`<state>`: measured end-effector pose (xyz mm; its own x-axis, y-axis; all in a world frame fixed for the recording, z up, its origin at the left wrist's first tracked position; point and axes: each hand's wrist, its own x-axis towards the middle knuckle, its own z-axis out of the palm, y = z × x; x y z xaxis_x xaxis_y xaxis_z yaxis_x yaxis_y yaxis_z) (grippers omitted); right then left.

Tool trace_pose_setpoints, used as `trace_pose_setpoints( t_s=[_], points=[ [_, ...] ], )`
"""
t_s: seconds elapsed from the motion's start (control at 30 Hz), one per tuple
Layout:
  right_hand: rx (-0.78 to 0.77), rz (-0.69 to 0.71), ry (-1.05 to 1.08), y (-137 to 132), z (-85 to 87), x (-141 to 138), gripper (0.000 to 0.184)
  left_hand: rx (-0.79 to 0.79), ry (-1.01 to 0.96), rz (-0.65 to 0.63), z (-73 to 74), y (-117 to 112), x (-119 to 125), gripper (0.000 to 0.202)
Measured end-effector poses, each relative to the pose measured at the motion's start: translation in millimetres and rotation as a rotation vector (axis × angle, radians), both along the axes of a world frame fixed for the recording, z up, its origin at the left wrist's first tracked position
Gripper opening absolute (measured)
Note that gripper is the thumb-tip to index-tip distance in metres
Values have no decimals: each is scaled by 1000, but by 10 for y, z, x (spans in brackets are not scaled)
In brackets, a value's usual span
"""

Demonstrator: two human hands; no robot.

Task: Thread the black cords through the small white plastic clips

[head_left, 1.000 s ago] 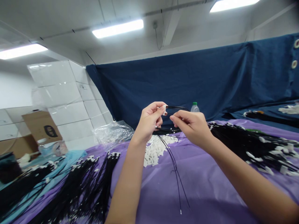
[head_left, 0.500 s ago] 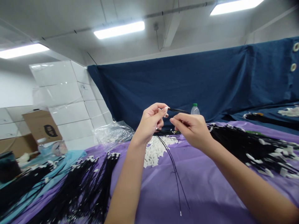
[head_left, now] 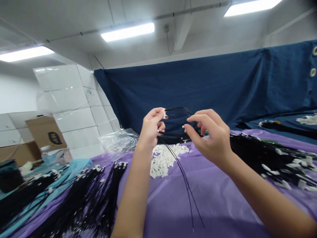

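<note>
Fingers of my left hand pinch a connector; wires loop above the table, ends hanging toward its near edge; my right hand gapes wide; the wires look light, springy, best held by the connector.

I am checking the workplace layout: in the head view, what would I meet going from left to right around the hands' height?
Cardboard box, crumpled clear plastic, left hand holding a white connector, right hand, heap of black wires with white ends.
</note>
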<state>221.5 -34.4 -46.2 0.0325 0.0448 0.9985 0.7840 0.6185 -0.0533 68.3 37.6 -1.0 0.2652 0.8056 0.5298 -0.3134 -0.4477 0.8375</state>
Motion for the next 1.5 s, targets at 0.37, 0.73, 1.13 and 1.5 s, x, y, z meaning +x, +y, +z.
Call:
trace_pose_setpoints(
  t_s=[0.37,0.73,1.13,1.5],
  points=[
    [-489,67,-248,115,-203,-195,10,-173,-150,-2,27,55,-20,14],
    [-512,13,-240,174,-282,-230,14,-220,-179,-78,3,46,41,13],
    [-582,43,-146,189,-254,-231,16,-196,-111,-68,-11,27,73,13],
    [-1099,1122,418,193,-32,16,21,-136,-88,-22,-35,48,91,12]
  ],
)
